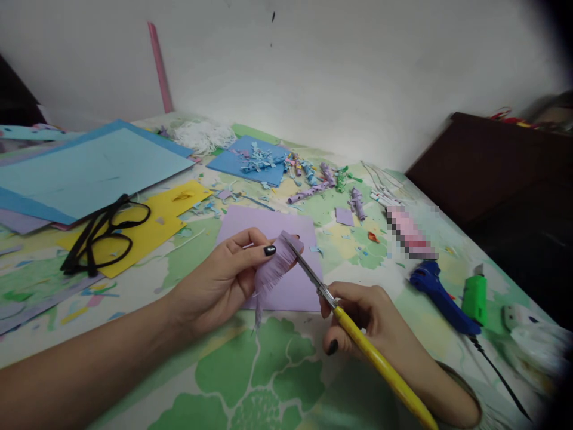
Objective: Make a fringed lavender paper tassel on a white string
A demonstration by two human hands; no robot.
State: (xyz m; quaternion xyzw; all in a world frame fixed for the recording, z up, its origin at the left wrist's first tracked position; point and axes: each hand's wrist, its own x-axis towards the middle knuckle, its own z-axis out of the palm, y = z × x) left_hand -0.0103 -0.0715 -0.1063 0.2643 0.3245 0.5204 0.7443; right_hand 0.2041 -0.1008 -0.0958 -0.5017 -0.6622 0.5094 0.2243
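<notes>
Between the thumb and fingers of my left hand [233, 275] is a strip of purple paper [274, 260], its lower edge cut into a fine fringe that hangs down in thin shreds. My right hand [358, 319] is closed around a pair of scissors [333, 301] with metal blades and long yellow handles. The blade tips lie at the upper right end of the strip, touching the paper. Under both hands a square purple sheet [295, 221] lies flat on the table. My left fingers behind the strip are partly hidden.
Black glasses [107, 239] rest on yellow paper [192, 200] at left, near stacked blue sheets [147, 161]. Rolled, fringed paper pieces [326, 173] and scraps lie at the back. A blue glue gun [443, 295] and a green cutter-like tool [475, 295] sit at right.
</notes>
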